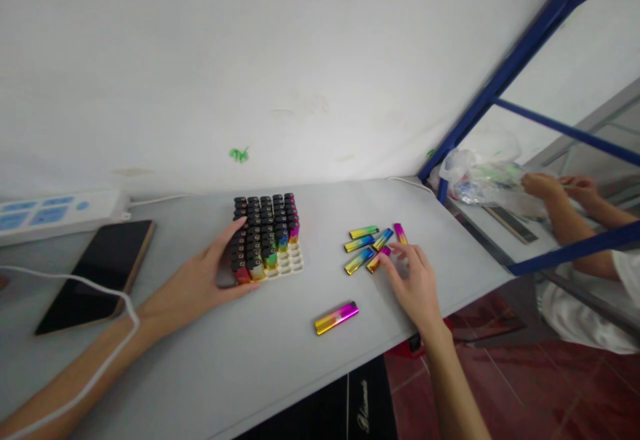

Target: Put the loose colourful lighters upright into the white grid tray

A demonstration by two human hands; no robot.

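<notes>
A white gridded tray (293, 263) stands on the grey table, with many upright lighters (265, 223) in its slots; their black tops face up. The slots at its front right corner are bare. My left hand (210, 267) grips the tray's left side, thumb at the front corner and fingers along the lighters. My right hand (413, 280) is at a loose group of lighters (359, 243), its thumb and forefinger apart at the end of a magenta-and-gold lighter (379, 260) lying flat. Nearer the front edge lies another magenta-and-yellow lighter (337, 318).
To the left are a dark phone (95, 273), a white power strip (60, 213) and a white cable (100, 287) crossing my left forearm. Blue bed-frame bars (480, 107) stand at right. Beyond them another person's hands (545, 187) are at a plastic bag (480, 173).
</notes>
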